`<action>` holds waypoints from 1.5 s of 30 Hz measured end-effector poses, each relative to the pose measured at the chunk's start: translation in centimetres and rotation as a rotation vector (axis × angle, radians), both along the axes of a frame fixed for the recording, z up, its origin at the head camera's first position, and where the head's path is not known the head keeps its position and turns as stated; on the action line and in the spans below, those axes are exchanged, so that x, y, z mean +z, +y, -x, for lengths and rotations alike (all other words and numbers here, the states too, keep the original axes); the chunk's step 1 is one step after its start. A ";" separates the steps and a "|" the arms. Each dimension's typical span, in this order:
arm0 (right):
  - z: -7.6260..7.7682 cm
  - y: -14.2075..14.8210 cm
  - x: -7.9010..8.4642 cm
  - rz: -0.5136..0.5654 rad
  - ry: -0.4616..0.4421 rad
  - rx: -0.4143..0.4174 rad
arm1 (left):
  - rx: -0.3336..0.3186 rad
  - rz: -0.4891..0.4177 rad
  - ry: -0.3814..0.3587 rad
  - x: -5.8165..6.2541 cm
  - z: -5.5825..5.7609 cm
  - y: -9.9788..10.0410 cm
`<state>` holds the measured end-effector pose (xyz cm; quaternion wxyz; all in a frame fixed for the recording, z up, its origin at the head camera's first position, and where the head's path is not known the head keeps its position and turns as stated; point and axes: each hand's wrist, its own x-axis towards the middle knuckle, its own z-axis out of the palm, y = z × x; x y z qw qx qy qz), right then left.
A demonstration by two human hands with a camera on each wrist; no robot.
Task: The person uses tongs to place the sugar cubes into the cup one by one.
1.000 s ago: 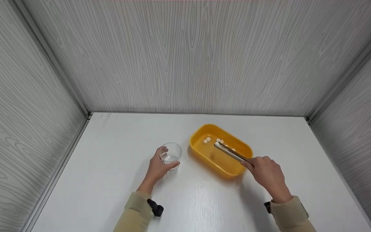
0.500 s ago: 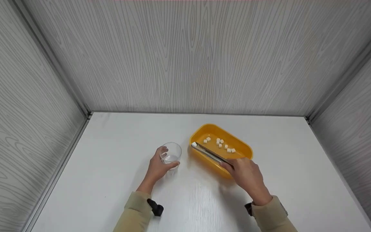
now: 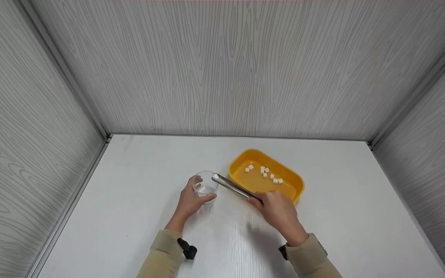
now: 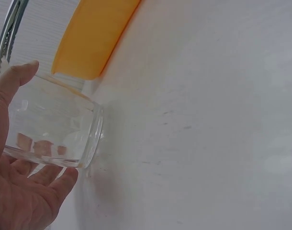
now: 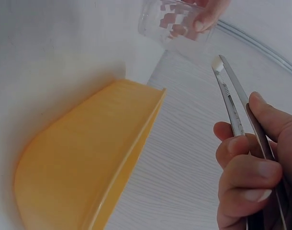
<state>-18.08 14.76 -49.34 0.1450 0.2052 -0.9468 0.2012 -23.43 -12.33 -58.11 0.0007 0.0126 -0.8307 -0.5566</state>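
My left hand (image 3: 189, 200) holds a clear drinking glass (image 3: 206, 180) by its side, thumb and fingers around it. Through the glass wall in the left wrist view, several reddish square patches show near the base; what they are I cannot tell. My right hand (image 3: 278, 211) grips a pair of metal tongs (image 3: 236, 188). Pinched between the serrated tips is a small white cube (image 5: 217, 63). In the head view these tips are at the right side of the glass rim. To the right lies a yellow tray (image 3: 253, 182), partly covered by the right hand.
Several small white cubes (image 3: 276, 181) lie scattered on the tray floor. The white table (image 3: 149, 162) is bounded by grey wood-grain panels (image 3: 222, 69) at the back and both sides.
The right hand has carried the tongs and the white cube leftward, from over the tray to the glass rim. The left hand and glass have stayed in place.
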 end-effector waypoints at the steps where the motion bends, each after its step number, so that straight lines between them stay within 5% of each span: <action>1: 0.0 -0.1 -0.1 0.002 -0.002 0.004 | 0.000 -0.006 0.001 0.0 0.0 0.0; 14: 0.0 1.2 -0.3 0.014 -0.007 -0.041 | -0.001 -0.008 0.002 0.2 0.0 0.0; 26: 0.3 4.3 0.0 0.026 -0.112 -0.151 | 0.015 0.014 -0.006 0.3 0.0 0.1; 45: 1.9 6.8 -1.1 -0.135 -0.137 -0.214 | -0.006 0.001 0.003 0.2 0.0 0.0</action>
